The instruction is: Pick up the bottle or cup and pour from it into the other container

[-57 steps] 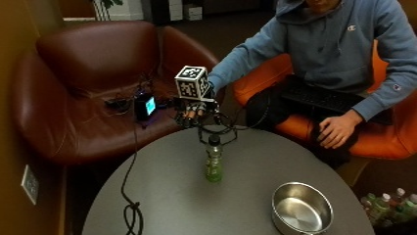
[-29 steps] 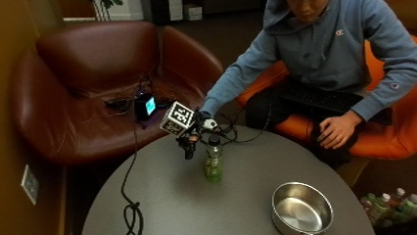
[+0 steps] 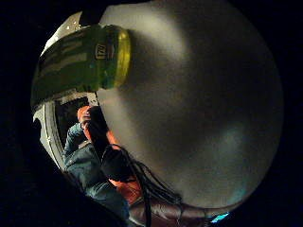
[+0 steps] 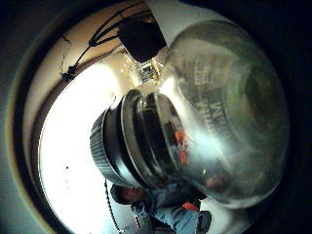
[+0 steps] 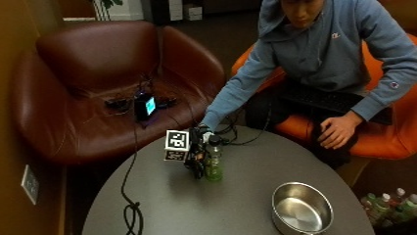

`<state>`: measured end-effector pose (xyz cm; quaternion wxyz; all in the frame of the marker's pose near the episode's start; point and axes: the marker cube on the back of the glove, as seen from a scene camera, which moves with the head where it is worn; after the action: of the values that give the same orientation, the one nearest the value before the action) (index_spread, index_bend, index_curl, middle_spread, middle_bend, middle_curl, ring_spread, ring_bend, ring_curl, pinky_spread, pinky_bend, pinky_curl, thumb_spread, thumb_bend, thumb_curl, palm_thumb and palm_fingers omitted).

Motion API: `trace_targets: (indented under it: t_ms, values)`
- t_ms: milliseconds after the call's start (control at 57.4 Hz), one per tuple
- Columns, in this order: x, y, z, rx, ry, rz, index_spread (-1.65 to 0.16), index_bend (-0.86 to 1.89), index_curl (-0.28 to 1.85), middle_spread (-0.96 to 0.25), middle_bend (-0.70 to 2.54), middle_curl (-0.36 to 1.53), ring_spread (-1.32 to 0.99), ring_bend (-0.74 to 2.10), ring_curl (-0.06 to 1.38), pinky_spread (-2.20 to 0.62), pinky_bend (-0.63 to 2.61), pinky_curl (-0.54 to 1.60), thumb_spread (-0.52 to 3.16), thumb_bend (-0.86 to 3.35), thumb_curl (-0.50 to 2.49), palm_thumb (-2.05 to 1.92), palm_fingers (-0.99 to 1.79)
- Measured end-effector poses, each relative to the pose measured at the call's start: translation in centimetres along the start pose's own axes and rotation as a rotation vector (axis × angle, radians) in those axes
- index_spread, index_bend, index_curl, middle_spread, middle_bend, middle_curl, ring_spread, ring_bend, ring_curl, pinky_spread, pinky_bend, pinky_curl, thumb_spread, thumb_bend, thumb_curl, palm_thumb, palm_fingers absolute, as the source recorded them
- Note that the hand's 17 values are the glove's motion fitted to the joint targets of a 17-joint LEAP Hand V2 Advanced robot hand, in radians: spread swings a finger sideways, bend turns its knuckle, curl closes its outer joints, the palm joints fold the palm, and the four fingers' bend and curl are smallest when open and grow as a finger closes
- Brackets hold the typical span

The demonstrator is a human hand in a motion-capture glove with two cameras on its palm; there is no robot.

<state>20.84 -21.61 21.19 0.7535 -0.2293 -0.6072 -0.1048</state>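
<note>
A clear bottle [image 5: 213, 165] with green liquid and a black cap stands upright on the round grey table [image 5: 196, 208], toward its far edge. My gloved right hand [image 5: 194, 159] is low against the bottle's side, on the side away from the bowl. Its grip is hidden from the outside camera. The bottle's green lower part [image 3: 80, 61] shows close in the little finger side palm view, standing on the table [image 3: 199, 94]. Its cap and shoulder [image 4: 195, 122] fill the thumb side palm view. An empty metal bowl [image 5: 302, 208] sits near the table's front right edge.
A black cable [image 5: 132, 213] runs over the table's left edge. The person's bare hand [image 5: 334, 132] rests on their lap. A brown armchair [image 5: 98, 83] with a small lit device [image 5: 145, 105] stands behind the table. Several bottles [image 5: 391, 203] are on the floor at right.
My hand has come down from above the cap to the bottle's side. The outside camera has also shifted. The bottle and bowl stay where they were.
</note>
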Motion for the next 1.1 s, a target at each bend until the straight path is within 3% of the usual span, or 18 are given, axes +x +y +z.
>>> trace_targets:
  t_ms: [749, 993, 1098]
  values:
    - [-0.6, -2.2, 1.3, 0.009, -0.037, -0.103, -0.46, 0.16, 0.28, -0.2, 0.19, 0.31, -0.07, 0.22, 0.27, 0.23, 0.29, 0.33, 0.75, -0.03, 0.44, 0.93, 0.11]
    - [-0.9, -2.9, 2.1, 0.025, -0.06, -0.122, -0.45, 0.15, 0.28, -0.19, 0.29, 0.35, -0.11, 0.27, 0.28, 0.24, 0.2, 0.31, 0.74, -0.02, 0.47, 1.0, 0.36]
    - [-1.7, -3.9, 2.4, 0.055, -0.064, -0.146, -0.41, 0.21, 0.3, -0.16, 0.53, 0.42, -0.15, 0.27, 0.28, 0.23, 0.06, 0.24, 0.73, -0.02, 0.48, 1.04, 0.67]
